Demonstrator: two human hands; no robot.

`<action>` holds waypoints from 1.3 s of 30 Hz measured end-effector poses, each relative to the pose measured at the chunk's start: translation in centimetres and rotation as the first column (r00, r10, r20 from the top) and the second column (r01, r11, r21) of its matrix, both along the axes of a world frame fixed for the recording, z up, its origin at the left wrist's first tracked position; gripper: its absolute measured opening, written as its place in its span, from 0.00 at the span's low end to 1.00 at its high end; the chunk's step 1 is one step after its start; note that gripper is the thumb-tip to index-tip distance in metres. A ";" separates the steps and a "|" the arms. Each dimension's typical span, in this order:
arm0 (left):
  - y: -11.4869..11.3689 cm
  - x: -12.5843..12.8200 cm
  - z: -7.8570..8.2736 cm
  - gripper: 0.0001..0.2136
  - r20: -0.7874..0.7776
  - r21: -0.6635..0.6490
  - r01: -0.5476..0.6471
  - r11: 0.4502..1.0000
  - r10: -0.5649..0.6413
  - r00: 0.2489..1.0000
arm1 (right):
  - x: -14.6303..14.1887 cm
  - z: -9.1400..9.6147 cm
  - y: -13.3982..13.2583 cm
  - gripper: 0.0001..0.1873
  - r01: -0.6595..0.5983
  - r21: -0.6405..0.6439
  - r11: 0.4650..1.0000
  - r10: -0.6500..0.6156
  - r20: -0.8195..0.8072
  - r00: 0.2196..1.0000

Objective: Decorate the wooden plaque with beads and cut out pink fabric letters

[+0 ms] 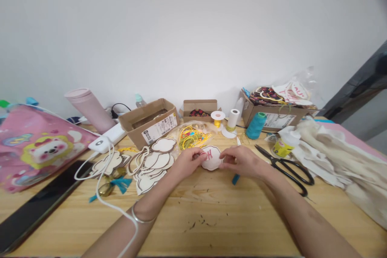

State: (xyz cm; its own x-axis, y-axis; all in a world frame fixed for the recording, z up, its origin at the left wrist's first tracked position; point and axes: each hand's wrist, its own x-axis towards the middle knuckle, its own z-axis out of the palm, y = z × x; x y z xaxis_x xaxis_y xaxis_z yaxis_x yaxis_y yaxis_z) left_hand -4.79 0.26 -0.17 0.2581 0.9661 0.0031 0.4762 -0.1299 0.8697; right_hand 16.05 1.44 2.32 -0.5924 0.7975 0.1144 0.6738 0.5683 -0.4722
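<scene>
A white cloud-shaped piece (213, 163) with pink lettering and a dark outline is held between my two hands over the wooden table. My left hand (190, 163) pinches its left edge, the thumb lying over part of the lettering. At its right edge, the fingers of my right hand (237, 161) are bent together on the rim. A small teal scrap (236, 179) lies just under my right hand. Left of my hands is a pile of similar blank cloud-shaped pieces (155, 165). Behind the held piece sits a tangle of yellow and green cords (193, 136).
Black scissors (287, 167), a glue bottle (286, 145) and cream cloth (335, 157) lie to the right. Farther back stand a teal thread cone (256, 125), spools and cardboard boxes (160, 129). A white cable (104, 193) crosses my left forearm; a phone-like black slab (39, 205) lies left.
</scene>
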 end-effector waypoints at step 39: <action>-2.8 1.4 0.4 0.13 -0.437 0.442 0.164 0.882 0.052 0.898 | -2.3 -2.8 2.1 0.14 0.121 0.258 0.959 -0.124 -0.006 0.992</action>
